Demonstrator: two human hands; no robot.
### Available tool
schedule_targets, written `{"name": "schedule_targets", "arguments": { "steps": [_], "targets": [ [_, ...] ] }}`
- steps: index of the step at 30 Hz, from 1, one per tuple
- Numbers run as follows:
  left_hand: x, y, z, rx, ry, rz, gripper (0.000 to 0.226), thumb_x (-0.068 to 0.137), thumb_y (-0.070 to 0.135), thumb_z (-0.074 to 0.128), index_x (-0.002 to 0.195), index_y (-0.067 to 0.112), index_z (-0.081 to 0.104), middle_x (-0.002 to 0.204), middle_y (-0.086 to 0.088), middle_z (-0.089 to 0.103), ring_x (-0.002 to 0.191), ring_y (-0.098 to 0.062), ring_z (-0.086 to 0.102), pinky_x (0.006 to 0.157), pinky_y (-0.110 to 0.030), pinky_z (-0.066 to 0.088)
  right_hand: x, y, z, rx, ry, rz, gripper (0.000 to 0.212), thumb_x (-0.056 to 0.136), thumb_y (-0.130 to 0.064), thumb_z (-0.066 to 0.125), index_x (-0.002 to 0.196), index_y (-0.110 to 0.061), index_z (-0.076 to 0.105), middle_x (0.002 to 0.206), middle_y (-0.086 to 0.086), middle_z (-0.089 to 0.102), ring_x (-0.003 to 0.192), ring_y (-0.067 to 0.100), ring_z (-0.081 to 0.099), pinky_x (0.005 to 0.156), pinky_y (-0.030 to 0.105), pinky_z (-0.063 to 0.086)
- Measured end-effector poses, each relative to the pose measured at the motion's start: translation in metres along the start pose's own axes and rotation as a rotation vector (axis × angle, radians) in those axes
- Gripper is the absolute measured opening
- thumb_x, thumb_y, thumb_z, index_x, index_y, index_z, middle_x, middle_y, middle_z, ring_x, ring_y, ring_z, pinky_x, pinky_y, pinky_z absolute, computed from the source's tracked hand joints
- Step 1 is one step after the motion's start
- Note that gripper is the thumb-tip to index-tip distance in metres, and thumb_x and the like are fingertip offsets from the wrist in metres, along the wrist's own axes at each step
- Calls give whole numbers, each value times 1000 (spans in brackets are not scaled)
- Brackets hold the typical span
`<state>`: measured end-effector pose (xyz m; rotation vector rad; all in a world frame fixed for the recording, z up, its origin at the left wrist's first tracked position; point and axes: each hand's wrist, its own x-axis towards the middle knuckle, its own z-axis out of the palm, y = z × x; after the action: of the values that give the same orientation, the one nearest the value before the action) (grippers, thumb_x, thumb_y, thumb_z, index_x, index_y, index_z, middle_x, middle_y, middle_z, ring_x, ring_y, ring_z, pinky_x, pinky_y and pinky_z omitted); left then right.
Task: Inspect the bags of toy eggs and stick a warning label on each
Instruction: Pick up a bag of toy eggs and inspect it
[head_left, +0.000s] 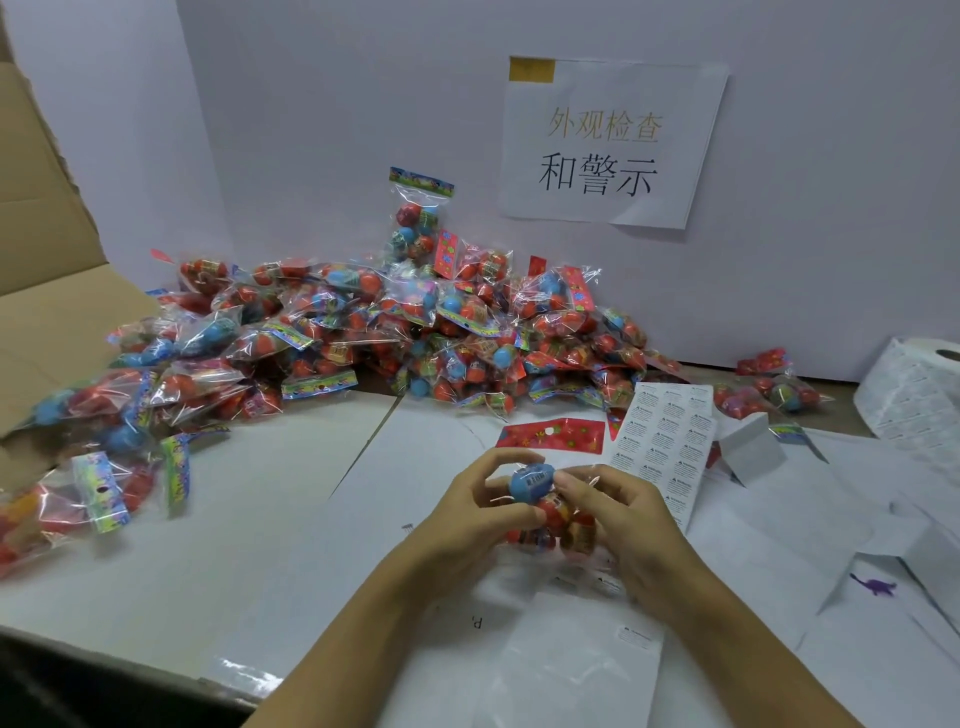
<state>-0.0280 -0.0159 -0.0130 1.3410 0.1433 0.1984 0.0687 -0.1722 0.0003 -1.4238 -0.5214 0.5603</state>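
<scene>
A clear bag of toy eggs (540, 499), one blue egg on top and red ones below, is held just above the white table. Its red header card (550, 434) points away from me. My left hand (467, 512) grips the bag from the left, fingers curled round the blue egg. My right hand (623, 514) grips it from the right, fingertips on the plastic. A sheet of warning labels (665, 447) lies just right of the bag. A big pile of bagged eggs (415, 332) lies along the back wall.
An open cardboard box (47, 332) stands at the left, with more bags (104, 483) spilled in front of it. A roll of labels (914, 389) sits at the far right. White backing sheets (582, 660) and papers cover the table near me. A paper sign (608, 145) hangs on the wall.
</scene>
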Motion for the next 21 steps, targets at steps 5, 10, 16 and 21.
{"name": "schedule_targets", "arguments": {
  "steps": [5, 10, 16, 21],
  "targets": [
    [1, 4, 0, -22, 105, 50, 57, 60, 26, 94, 114, 28, 74, 112, -17, 74, 106, -39, 72, 91, -54, 60, 5, -15, 0, -57, -117, 22, 42, 78, -44, 83, 103, -12, 76, 86, 10, 71, 70, 22, 65, 57, 24, 51],
    [0, 5, 0, -25, 123, 54, 53, 62, 27, 95, 111, 30, 75, 111, -14, 75, 104, -33, 73, 85, -45, 62, 5, -7, -2, -41, -225, 10, 36, 79, -26, 86, 110, -12, 74, 107, 19, 74, 98, 32, 74, 79, 37, 61],
    [0, 4, 4, -2, 139, 19, 23, 78, 26, 81, 100, 19, 78, 105, -13, 76, 101, -30, 74, 82, -35, 62, -5, 4, -4, -123, -140, -20, 43, 67, -31, 94, 104, -19, 76, 101, 18, 73, 98, 36, 72, 88, 49, 60],
    [1, 2, 5, 56, 216, 67, 10, 82, 17, 82, 88, 24, 81, 93, -7, 78, 92, -25, 76, 77, -28, 60, -12, 3, -7, -195, -171, -37, 35, 72, -37, 86, 103, -23, 77, 97, 11, 76, 95, 30, 73, 87, 45, 61]
  ]
}}
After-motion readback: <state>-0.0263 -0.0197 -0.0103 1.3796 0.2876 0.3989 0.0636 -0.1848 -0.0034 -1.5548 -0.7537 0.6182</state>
